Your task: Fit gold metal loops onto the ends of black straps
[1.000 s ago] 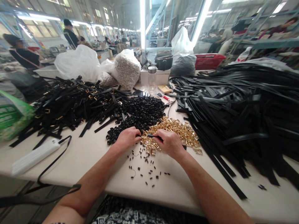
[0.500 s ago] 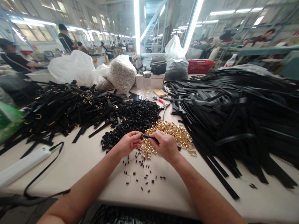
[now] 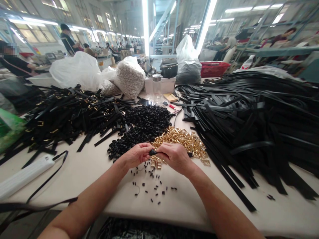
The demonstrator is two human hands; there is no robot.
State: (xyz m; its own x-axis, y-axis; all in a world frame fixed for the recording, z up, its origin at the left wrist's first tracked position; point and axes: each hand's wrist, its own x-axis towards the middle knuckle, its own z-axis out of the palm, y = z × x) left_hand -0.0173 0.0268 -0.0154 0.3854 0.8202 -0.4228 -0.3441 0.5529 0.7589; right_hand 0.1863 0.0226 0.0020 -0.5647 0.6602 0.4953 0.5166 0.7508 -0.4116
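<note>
My left hand (image 3: 140, 154) is closed in a pinch at one end of a small black piece (image 3: 153, 152), which looks like a strap loop. Fingers of my right hand (image 3: 174, 156) are wrapped round a short black strap (image 3: 190, 154), whose end sticks out past the knuckles. Strap and loop meet between my fingertips; how far one is through the other is hidden. Just beyond the left hand rises a heap of black loops (image 3: 147, 121). Gold buckles (image 3: 184, 137) lie in a pile behind the right hand. Small black bits (image 3: 156, 189) are scattered below both hands.
Long black straps (image 3: 239, 116) cover the right side. Buckled straps (image 3: 69, 116) are heaped at left, near a white power strip (image 3: 27, 176). Farther back stand a glass jar (image 3: 157, 85), plastic bags (image 3: 131, 76) and a red basket (image 3: 214, 69). Other people work in the background.
My hands have come closer together, and the strap and loop, seen with their tips side by side before, now meet. The right hand has turned slightly, showing the strap's end behind it.
</note>
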